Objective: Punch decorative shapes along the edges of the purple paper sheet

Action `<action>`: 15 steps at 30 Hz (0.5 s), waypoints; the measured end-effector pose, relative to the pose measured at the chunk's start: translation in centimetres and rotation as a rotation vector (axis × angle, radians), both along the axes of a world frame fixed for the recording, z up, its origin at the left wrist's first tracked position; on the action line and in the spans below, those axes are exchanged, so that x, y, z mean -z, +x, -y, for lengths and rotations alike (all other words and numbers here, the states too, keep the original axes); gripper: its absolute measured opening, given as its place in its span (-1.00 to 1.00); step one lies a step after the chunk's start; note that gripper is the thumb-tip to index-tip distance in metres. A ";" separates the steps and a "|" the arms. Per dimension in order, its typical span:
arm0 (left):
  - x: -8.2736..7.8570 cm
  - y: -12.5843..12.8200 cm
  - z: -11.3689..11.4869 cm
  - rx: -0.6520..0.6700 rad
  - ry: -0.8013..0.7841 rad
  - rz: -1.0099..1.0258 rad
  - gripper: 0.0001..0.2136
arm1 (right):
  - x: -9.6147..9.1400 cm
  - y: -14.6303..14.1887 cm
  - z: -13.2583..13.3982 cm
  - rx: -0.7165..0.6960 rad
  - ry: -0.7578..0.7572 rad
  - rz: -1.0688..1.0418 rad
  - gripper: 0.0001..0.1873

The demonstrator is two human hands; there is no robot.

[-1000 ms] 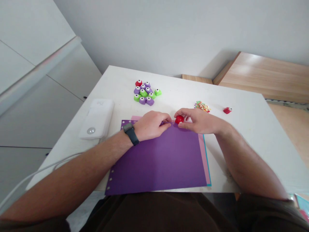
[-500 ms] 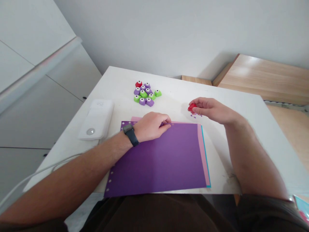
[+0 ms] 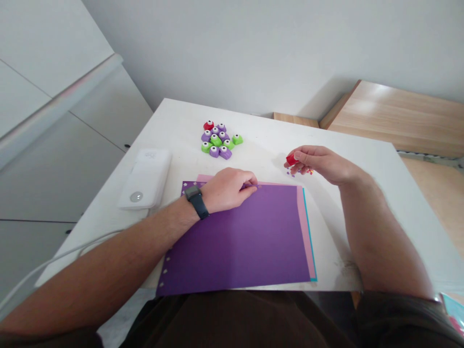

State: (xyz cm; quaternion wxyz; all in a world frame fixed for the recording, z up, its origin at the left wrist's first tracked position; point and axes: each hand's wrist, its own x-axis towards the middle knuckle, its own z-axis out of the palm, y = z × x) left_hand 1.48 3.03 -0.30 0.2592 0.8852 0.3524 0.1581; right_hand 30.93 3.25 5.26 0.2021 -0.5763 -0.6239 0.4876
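My right hand is closed on a red craft punch, held just over the table to the right of the paper. Tiny purple and orange paper cut-outs lie beneath those fingers. My left hand, with a dark watch on its wrist, pinches the top edge of a purple sheet of paper. Small shapes are punched along the sheet's left edge and upper left corner; part of the top edge is hidden by the hand. Pink paper and a blue sheet show from under it.
Several purple, green and red craft punches stand grouped at the table's back. A white power bank with a cable lies at the left. Wooden furniture stands behind the white table at the right.
My right hand has turned the red punch over and shifted it slightly right, so orange cut-outs now show below the hand. My left hand stays in place on the purple paper.
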 end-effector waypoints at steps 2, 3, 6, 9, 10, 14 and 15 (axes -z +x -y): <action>0.0 0.0 0.0 0.001 0.002 0.001 -0.83 | 0.0 -0.1 0.0 0.009 -0.006 -0.014 -0.57; 0.0 0.0 0.0 0.003 0.001 0.001 -0.83 | 0.0 -0.2 0.0 0.014 -0.008 -0.021 -0.57; 0.1 0.0 0.0 0.007 0.001 0.001 -0.83 | 0.0 -0.5 0.1 0.028 -0.012 -0.036 -0.54; 0.1 0.0 0.0 0.012 -0.001 0.001 -0.83 | -0.1 -0.8 0.1 0.048 -0.016 -0.037 -0.50; 0.1 0.0 0.0 0.013 -0.001 0.001 -0.83 | -0.1 -0.9 0.0 0.061 -0.018 -0.037 -0.48; 0.1 0.0 0.0 0.008 0.002 0.001 -0.82 | 0.4 -0.9 -0.2 0.110 -0.026 -0.021 -0.39; 0.2 0.0 0.0 0.007 0.002 0.000 -0.82 | 0.5 -0.8 -0.2 0.114 -0.017 -0.008 -0.38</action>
